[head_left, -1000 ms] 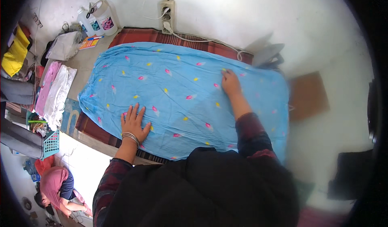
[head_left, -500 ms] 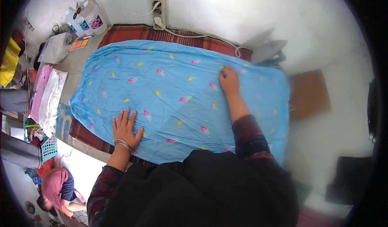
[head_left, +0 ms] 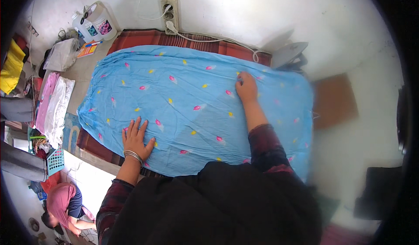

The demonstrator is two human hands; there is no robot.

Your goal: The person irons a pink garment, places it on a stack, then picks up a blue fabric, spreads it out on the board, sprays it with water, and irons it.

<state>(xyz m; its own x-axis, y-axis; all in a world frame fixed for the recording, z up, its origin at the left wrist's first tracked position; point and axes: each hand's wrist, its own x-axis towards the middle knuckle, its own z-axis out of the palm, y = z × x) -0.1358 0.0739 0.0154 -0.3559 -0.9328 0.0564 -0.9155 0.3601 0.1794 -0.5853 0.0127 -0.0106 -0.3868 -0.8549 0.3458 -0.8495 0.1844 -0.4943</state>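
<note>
A blue cloth (head_left: 200,131) printed with small pink and yellow motifs is spread out with wrinkles over a red-brown striped mat (head_left: 133,39). Near its lower left, my left hand (head_left: 137,142) lies flat on it, fingers apart, bangles at the wrist. Toward the upper right, my right hand (head_left: 246,87) rests on the same cloth with curled fingers; whether these pinch anything is hidden. Just behind the cloth's right end a grey iron (head_left: 290,53) stands against the wall.
Folded pink and white fabrics (head_left: 59,112), plastic jugs (head_left: 100,22) and a teal basket (head_left: 55,162) are at left. A socket strip (head_left: 170,13) with cords hangs at the back. Another person (head_left: 63,203) is bent low at lower left. A brown square (head_left: 336,101) is at right.
The view has shifted slightly, so the cloth and things at left appear a little further left. Both my hands keep nearly the same pose and place on the cloth.
</note>
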